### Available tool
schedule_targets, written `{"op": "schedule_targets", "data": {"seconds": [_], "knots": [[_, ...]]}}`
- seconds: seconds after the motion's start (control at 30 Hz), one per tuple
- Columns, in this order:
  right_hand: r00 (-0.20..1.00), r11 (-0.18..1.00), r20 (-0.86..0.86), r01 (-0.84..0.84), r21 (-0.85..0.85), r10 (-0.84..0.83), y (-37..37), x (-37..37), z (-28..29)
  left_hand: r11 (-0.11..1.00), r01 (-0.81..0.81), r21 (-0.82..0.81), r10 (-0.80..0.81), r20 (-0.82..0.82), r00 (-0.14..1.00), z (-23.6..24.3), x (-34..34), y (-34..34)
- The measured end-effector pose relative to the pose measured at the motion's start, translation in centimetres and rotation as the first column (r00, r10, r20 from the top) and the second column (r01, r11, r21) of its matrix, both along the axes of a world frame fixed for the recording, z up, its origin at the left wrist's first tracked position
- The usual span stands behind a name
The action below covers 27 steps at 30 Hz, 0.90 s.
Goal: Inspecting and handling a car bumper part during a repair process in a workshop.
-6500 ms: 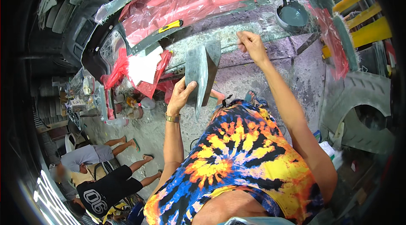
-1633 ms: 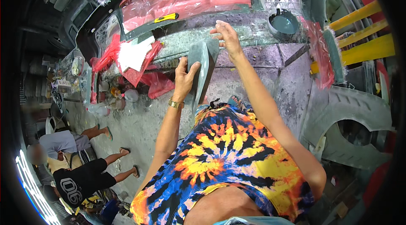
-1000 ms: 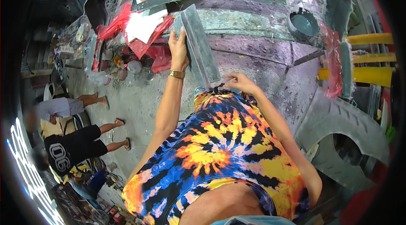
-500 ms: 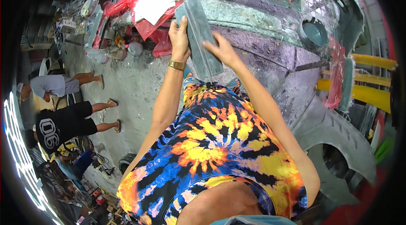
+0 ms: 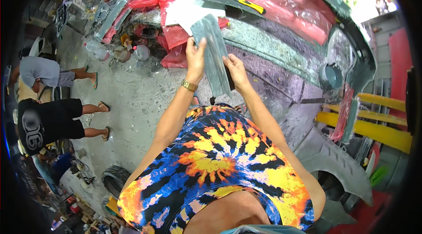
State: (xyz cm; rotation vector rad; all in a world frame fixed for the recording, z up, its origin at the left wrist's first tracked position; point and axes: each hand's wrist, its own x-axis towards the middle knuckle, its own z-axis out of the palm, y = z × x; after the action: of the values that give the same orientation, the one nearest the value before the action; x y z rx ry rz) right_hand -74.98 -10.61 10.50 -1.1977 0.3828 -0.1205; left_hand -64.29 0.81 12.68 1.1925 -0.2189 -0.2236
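Panel [image 5: 214,53], a grey-green strip, is held up in front of the chest between both hands, above the concrete floor [image 5: 132,97] and just before the sanded car body [image 5: 281,71].

Far left: two bystanders [image 5: 48,97] are seen standing on the floor, well apart from the work. A tyre [image 5: 115,179] lies low at the left. Bottles [image 5: 132,51] and red plastic sheeting [image 5: 176,40] are heaped beyond the panel's left side.

Left hand [image 5: 195,58], with a wristband, is closed on the panel's left edge, fingers wrapped over it. Right hand [image 5: 235,70] is clasped on the lower right edge, thumb on the face.

Right of the hands, the car body runs away toward a round light opening [image 5: 332,75]; yellow bars [image 5: 378,124] and a wheel arch [image 5: 338,168] are seen further right.

Step judged: the panel is being carried or inspected, held clear of the body. The next move would call for a firm two-handed grip and the strip being kept from knocking the car.
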Motion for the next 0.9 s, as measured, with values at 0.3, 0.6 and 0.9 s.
{"op": "schedule_targets", "data": {"seconds": [0.3, 0.6, 0.9], "knots": [[0.994, 0.991, 0.030, 0.103, -0.080, -0.101, -0.7, -1.5, 1.0, 0.943, 0.118, 0.312, -0.176, 0.165, 0.970, 1.2, -1.8, 1.4], [0.998, 0.979, 0.061, 0.045, -0.198, -0.034, -2.4, -4.7, 0.6, 0.930, -0.188, 0.316, 0.123, 0.215, 0.969, 1.4, 9.8, 2.5], [0.989, 0.991, 0.122, -0.096, 0.089, 0.085, -2.8, -2.1, 2.7, 0.563, -0.525, 0.638, -0.494, 0.769, 0.406, 5.2, -1.4, 4.6]]}}
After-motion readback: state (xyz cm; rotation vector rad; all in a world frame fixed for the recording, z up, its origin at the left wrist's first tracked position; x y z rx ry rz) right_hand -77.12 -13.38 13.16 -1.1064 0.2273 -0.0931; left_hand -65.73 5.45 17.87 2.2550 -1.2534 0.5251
